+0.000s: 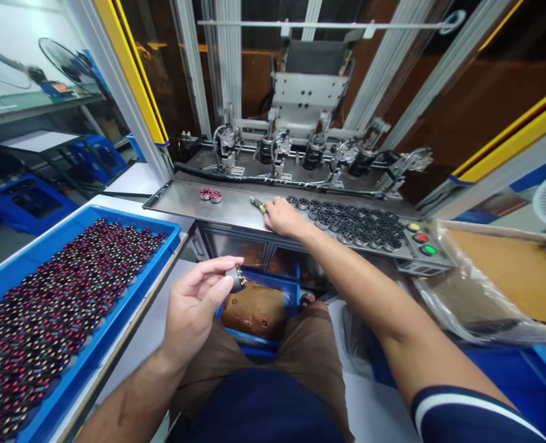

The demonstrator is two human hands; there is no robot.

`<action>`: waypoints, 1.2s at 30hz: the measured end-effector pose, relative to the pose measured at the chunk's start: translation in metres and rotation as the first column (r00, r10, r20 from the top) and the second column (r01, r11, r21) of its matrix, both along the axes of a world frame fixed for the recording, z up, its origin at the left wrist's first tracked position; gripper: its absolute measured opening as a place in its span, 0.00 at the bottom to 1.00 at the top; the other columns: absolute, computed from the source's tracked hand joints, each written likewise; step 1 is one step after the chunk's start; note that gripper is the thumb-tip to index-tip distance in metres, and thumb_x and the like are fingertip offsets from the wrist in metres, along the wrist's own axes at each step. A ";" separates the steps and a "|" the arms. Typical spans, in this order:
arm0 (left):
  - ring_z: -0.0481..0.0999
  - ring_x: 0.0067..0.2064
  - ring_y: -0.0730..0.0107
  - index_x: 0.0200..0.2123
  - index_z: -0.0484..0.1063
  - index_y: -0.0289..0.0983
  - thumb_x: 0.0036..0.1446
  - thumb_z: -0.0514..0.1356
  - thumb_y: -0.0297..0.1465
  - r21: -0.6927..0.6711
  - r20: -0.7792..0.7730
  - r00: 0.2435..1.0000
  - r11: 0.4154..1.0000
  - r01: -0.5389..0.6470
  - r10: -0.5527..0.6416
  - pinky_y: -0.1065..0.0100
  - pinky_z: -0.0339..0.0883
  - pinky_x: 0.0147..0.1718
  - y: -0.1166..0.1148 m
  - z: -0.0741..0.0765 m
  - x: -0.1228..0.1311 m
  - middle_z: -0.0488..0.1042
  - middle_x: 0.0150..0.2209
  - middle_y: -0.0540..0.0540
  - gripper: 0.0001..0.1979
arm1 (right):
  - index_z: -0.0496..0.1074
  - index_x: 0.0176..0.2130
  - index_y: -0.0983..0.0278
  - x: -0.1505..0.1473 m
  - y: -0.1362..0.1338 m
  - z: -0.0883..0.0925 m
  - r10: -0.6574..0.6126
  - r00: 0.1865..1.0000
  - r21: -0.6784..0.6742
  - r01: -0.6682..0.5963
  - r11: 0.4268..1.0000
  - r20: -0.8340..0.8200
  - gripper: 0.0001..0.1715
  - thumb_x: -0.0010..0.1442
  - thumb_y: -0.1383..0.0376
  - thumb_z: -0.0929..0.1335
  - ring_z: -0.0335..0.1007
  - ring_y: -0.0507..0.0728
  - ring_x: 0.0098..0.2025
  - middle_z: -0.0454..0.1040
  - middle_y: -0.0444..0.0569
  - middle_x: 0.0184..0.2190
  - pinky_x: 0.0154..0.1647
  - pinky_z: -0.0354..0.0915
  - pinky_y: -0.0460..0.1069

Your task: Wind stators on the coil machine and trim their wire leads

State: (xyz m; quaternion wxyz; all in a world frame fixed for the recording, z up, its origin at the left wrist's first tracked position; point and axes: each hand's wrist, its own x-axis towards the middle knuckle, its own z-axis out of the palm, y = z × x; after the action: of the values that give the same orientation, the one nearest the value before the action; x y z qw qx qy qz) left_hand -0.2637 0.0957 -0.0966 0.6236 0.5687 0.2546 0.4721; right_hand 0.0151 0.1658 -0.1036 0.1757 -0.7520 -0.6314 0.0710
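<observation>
My left hand is raised over my lap, its thumb and fingers pinching a small motor. The motor has a grey round side and copper windings showing at the end facing right. My right hand reaches to the metal tray, its fingers closed on small cutters with greenish handles. Part of the cutters is hidden by the fingers. Just right of that hand, many black and silver ring-shaped parts lie close together. Two red-and-silver motor parts sit on the tray's left half.
A blue bin full of red, black and copper windings stands at left. Behind the tray is a machine fixture with clamps. Push buttons sit at the tray's right end, near a plastic-lined box. Another blue bin lies below.
</observation>
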 end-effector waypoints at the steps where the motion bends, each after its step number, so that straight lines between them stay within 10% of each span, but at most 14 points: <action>1: 0.81 0.47 0.60 0.41 0.78 0.37 0.54 0.66 0.31 -0.007 -0.003 1.000 1.000 0.004 -0.004 0.64 0.77 0.44 -0.001 0.000 0.000 0.81 0.47 0.40 0.10 | 0.70 0.49 0.74 0.004 -0.004 0.004 0.004 0.999 0.022 -0.003 1.000 -0.047 0.18 0.63 0.66 0.63 0.65 0.68 0.54 0.71 0.68 0.51 0.58 0.59 0.60; 7: 0.79 0.49 0.60 0.39 0.79 0.37 0.54 0.66 0.31 -0.054 0.014 1.000 0.999 0.000 0.001 0.62 0.74 0.48 -0.003 0.005 0.001 0.81 0.46 0.42 0.08 | 0.64 0.54 0.71 -0.007 -0.087 0.009 0.127 0.913 0.145 -0.076 0.987 -0.387 0.29 0.72 0.59 0.48 0.75 0.56 0.42 0.77 0.58 0.41 0.40 0.70 0.48; 12: 0.81 0.39 0.68 0.41 0.79 0.36 0.55 0.65 0.32 -0.159 0.012 0.998 0.985 0.068 -0.067 0.69 0.75 0.40 -0.007 0.013 0.009 0.82 0.45 0.42 0.10 | 0.62 0.58 0.64 -0.070 -0.199 -0.038 0.276 0.592 0.269 -0.103 0.958 -0.757 0.28 0.61 0.60 0.69 0.73 0.54 0.37 0.74 0.49 0.37 0.39 0.72 0.50; 15: 0.81 0.37 0.68 0.44 0.78 0.36 0.52 0.67 0.31 -0.171 0.020 0.990 0.975 0.144 -0.143 0.69 0.76 0.38 -0.013 0.016 0.017 0.81 0.46 0.40 0.15 | 0.58 0.63 0.61 -0.101 -0.238 -0.056 0.305 0.654 0.356 -0.058 0.933 -0.692 0.36 0.58 0.67 0.70 0.73 0.55 0.39 0.74 0.50 0.40 0.44 0.72 0.53; 20: 0.82 0.42 0.69 0.47 0.77 0.38 0.50 0.68 0.23 -0.055 0.022 0.973 0.971 0.231 -0.230 0.74 0.76 0.42 -0.024 0.013 0.029 0.80 0.49 0.42 0.19 | 0.56 0.65 0.62 -0.110 -0.248 -0.045 0.378 0.749 0.468 -0.102 0.878 -0.545 0.41 0.54 0.71 0.68 0.71 0.59 0.46 0.72 0.55 0.45 0.48 0.71 0.57; 36: 0.81 0.43 0.74 0.47 0.77 0.40 0.51 0.67 0.20 0.093 -0.074 0.984 0.982 0.167 -0.160 0.77 0.75 0.46 -0.035 0.006 0.027 0.81 0.46 0.47 0.19 | 0.59 0.64 0.64 -0.108 -0.230 -0.041 0.479 0.671 0.556 -0.120 0.823 -0.565 0.41 0.52 0.75 0.66 0.68 0.57 0.38 0.71 0.55 0.41 0.38 0.70 0.54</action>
State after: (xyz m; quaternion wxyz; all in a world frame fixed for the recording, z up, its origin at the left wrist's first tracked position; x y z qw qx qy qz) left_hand -0.2370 0.0606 -0.0908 0.6225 0.6333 0.2039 0.4122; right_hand -0.0929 -0.0647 -0.1450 0.5588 -0.4860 -0.6367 0.2149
